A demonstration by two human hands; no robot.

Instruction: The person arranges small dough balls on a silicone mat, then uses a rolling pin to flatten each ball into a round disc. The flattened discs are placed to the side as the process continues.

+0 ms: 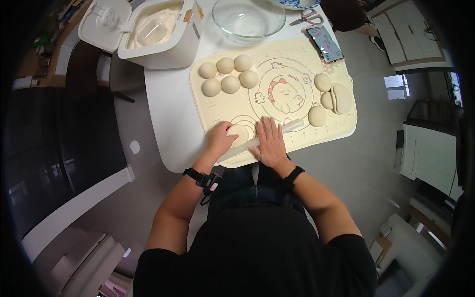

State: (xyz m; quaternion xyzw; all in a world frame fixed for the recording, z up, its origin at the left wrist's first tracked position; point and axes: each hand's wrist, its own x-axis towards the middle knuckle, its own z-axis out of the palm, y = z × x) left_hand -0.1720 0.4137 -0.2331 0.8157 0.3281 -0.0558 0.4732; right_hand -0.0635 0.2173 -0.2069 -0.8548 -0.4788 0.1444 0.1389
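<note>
My left hand (220,139) holds the edge of a flattened dough disc (238,133), its thumb resting on top. Right beside it, my right hand (271,143) lies over a pale rolling pin (294,126), palm down with fingers stretched forward. The pin slants across the near edge of a cream silicone kneading mat (226,107), close against the disc. Several smooth dough balls (231,84) sit in two rows at the mat's far left. On its right side are a round dough ball (323,82), another dough piece (317,116) and a larger folded piece of dough (341,98).
A white flour bin (163,55) with its lid raised and a clear scoop (152,32) inside stands at the far left. Behind the mat are a glass bowl (249,20), scissors (308,18) and a blue packet (325,43). The white table's (174,137) near edge borders my body.
</note>
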